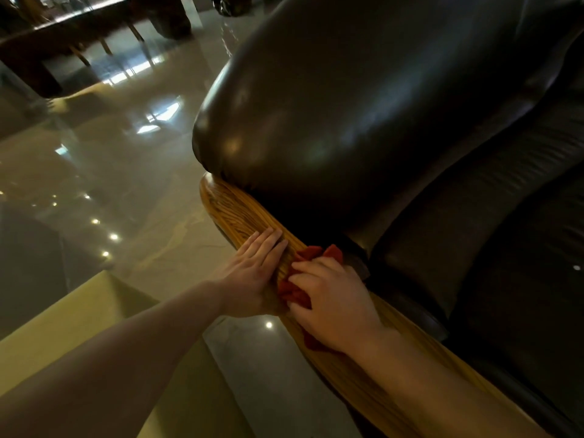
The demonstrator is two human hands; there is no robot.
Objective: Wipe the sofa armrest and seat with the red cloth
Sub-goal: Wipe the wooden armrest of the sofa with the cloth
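Observation:
The red cloth (pixel 298 292) is bunched on the wooden armrest rail (pixel 234 213) of a dark leather sofa. My right hand (pixel 335 301) presses down on the cloth and covers most of it; red folds stick out beyond the fingers and under the wrist. My left hand (pixel 252 273) lies flat on the wood just left of the cloth, fingers straight and close together, holding nothing. Above the rail bulges the padded leather armrest (pixel 331 115). The leather seat cushion (pixel 505 248) is to the right.
A glossy tiled floor (pixel 126 184) with light reflections spreads to the left. A dark table with wooden legs (pixel 79 30) stands at the far top left. A yellowish surface (pixel 79 327) lies under my left forearm.

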